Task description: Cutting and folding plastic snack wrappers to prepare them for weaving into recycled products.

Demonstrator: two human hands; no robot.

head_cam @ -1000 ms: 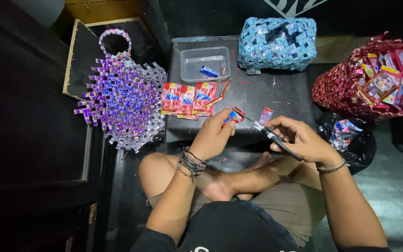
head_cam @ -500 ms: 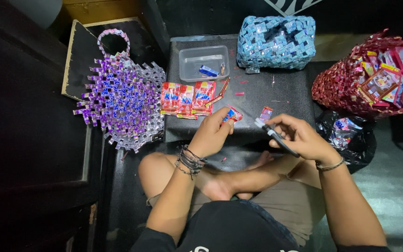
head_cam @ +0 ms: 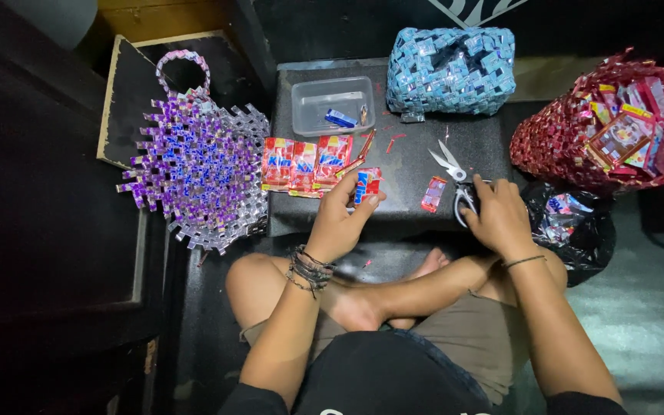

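Wrapper piece [head_cam: 366,184]: red and blue, pinched at the left hand's fingertips, just beside the row of flat wrappers [head_cam: 309,163] on the dark surface [head_cam: 416,154].
Wrapper axis: long side runs roughly away from the person, tilted slightly.
Left hand [head_cam: 341,219]: fingers closed on the wrapper piece, thumb on its near edge; wrist rests at the surface's near edge.
Scissors [head_cam: 453,175]: blades part open, tips pointing away and to the left of the right hand; handles lie under that hand's fingers.
Right hand [head_cam: 499,214]: palm down, fingers curled over the scissor handles; whether it grips them or only rests on them cannot be told.
Nearer hand: left for the wrapper row, right for the scissors.
Small red scrap [head_cam: 433,194]: lies between the two hands, touching neither.
Clear tray [head_cam: 333,105]: beyond the left hand, well apart.
Woven purple piece [head_cam: 194,157]: left of the left hand, off the surface.
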